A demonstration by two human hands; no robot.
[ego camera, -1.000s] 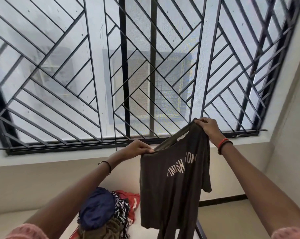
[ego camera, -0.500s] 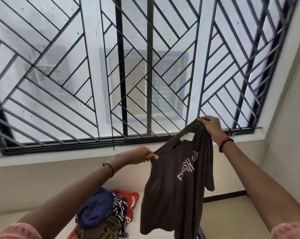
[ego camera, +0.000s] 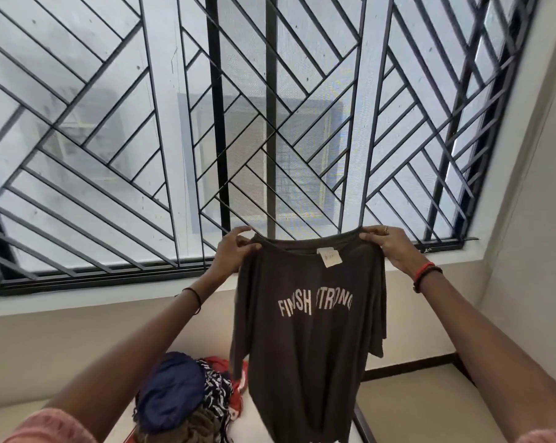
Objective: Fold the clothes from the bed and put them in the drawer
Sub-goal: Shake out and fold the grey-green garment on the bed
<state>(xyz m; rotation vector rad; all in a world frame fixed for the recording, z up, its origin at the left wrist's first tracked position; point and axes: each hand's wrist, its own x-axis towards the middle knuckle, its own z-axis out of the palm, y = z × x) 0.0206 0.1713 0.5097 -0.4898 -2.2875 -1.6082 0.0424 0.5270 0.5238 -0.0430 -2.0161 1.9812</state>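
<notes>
T-shirt point(ego camera: 308, 330) is held up by its shoulders, pinched by left hand point(ego camera: 235, 251) & right hand point(ego camera: 387, 247) fingers, prob. to square it for folding.

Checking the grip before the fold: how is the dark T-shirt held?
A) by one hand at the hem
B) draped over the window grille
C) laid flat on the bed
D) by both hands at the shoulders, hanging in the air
D: the left hand and the right hand each pinch a shoulder of the T-shirt, which hangs free below them.
</notes>
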